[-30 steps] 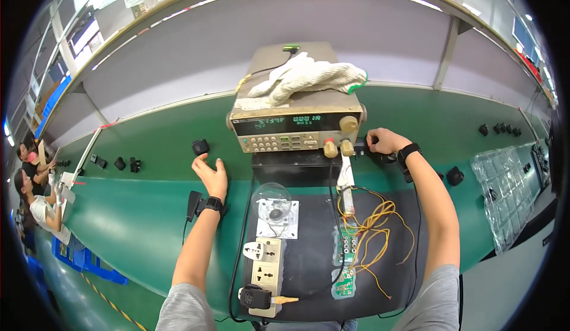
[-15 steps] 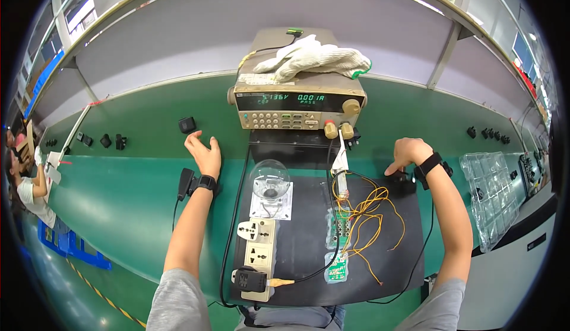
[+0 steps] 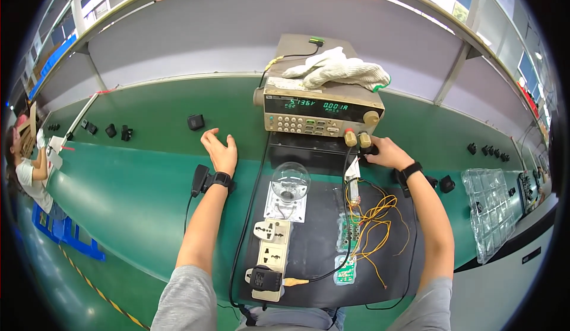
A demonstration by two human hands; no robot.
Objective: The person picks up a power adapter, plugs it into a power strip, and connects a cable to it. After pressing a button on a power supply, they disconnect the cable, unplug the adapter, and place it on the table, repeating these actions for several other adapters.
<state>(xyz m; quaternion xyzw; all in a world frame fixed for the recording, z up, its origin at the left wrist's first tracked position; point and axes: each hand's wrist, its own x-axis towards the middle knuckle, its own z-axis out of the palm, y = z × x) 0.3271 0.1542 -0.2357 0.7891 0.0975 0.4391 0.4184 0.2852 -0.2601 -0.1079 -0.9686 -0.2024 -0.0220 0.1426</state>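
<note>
My left hand hovers over the green bench, its fingers apart and nothing in them. Just beyond its fingertips lies a black cube-shaped power adapter. My right hand reaches to the front right corner of the bench meter, its fingers closed around a small black plug beside the gold terminals. The fingers hide part of that plug. Below them a white strip leads down to green circuit boards and loose yellow wires. Black bands with boxes sit on both wrists.
A cream power strip holds a black adapter. Behind it stands a clear dome on a white plate. White gloves lie on the meter. Clear plastic trays and several black adapters are at right. Another person works far left.
My right hand has moved left, from above the black mat's right corner to the plug by the meter terminals. My left hand stays open near the cube adapter. The whole view has shifted slightly.
</note>
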